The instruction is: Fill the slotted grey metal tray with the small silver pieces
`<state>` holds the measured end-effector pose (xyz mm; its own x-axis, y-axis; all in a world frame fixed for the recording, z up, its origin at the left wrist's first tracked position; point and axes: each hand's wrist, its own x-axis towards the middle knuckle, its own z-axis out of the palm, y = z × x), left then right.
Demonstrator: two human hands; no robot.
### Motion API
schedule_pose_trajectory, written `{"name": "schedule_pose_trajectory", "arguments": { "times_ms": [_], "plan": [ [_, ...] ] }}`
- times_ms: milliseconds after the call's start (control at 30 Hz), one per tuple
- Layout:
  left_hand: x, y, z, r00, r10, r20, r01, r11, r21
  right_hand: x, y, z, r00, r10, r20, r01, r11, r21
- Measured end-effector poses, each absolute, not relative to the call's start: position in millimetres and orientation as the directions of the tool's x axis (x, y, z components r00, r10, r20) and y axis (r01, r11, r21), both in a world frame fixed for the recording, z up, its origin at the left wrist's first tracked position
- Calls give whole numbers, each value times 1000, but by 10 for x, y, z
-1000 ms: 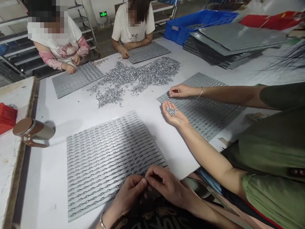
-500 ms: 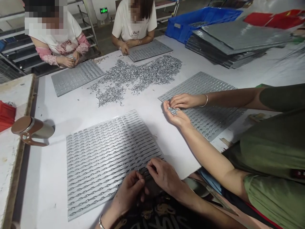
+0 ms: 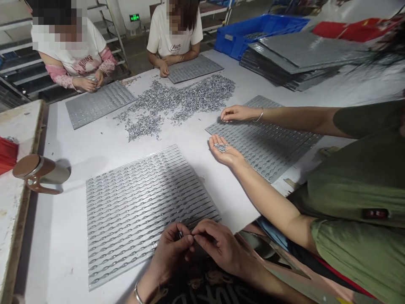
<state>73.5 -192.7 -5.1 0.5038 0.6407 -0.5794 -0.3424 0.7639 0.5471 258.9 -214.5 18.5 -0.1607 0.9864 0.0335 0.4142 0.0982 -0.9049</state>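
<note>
My left hand (image 3: pixel 172 250) is closed, with a small dark metal piece (image 3: pixel 180 234) showing between its thumb and curled forefinger. My right hand (image 3: pixel 220 245) is pinched, thumb and forefinger meeting the left fingertips; what is in that pinch is too small to make out. Both hands are at the near right edge of a grey ridged board (image 3: pixel 136 211), which lies flat and carries rows of small spindle-shaped pieces in its grooves. Farther back on the table is a loose heap of small spindle-shaped metal pieces (image 3: pixel 202 95).
At right, a co-worker's open palm (image 3: pixel 226 153) holds metal pieces beside another board (image 3: pixel 272 156). Two people work at boards across the white table (image 3: pixel 69 228). A brown-lidded mug (image 3: pixel 42 173), stacked sheets (image 3: pixel 291 63) and a blue crate (image 3: pixel 230 44) stand around.
My right hand has moved left from the board's edge to meet my left fingertips. The co-worker's upper hand has lifted away from the palm holding pieces. The view has shifted slightly.
</note>
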Motion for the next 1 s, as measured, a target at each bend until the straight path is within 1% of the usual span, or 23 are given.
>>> {"name": "schedule_pose_trajectory", "arguments": {
  "times_ms": [100, 167, 233, 400, 533, 600, 667, 733, 800, 867, 1000],
  "plan": [
    [739, -1943, -81, 451, 684, -574, -283, 719, 635, 2589, -2144, 178, -161, 987, -8, 412, 59, -909],
    [724, -1953, -117, 408, 714, -569, -231, 684, 692, 2597, -2137, 176, -161, 987, -9, 410, 58, -910],
    [704, -1967, -159, 404, 720, -565, -197, 671, 715, 2611, -2130, 195, -185, 983, -16, 402, 61, -913],
    [692, -2013, -203, 512, 657, -553, -200, 717, 667, 2679, -2109, 281, -293, 948, -122, 386, 0, -922],
    [705, -2003, -104, 561, 599, -572, -232, 777, 586, 2780, -2083, 254, -336, 935, -111, 423, 44, -905],
    [695, -1977, -41, 529, 600, -600, -271, 790, 550, 2833, -2065, 186, -278, 953, -123, 455, 18, -890],
    [668, -1946, 5, 483, 619, -620, -314, 783, 537, 2864, -2045, 100, -179, 973, -145, 481, -42, -876],
    [629, -1919, 32, 441, 645, -624, -335, 763, 553, 2857, -2023, 24, -113, 976, -188, 481, -112, -870],
    [589, -1900, 50, 403, 673, -620, -334, 739, 585, 2810, -1999, -22, -101, 967, -233, 467, -160, -870],
    [552, -1888, 65, 371, 695, -617, -334, 719, 609, 2739, -1974, -35, -88, 973, -212, 490, -143, -860],
    [500, -1883, 84, 376, 688, -621, -327, 725, 606, 2605, -1951, -65, -41, 997, -58, 613, -20, -790]
  ]
}}
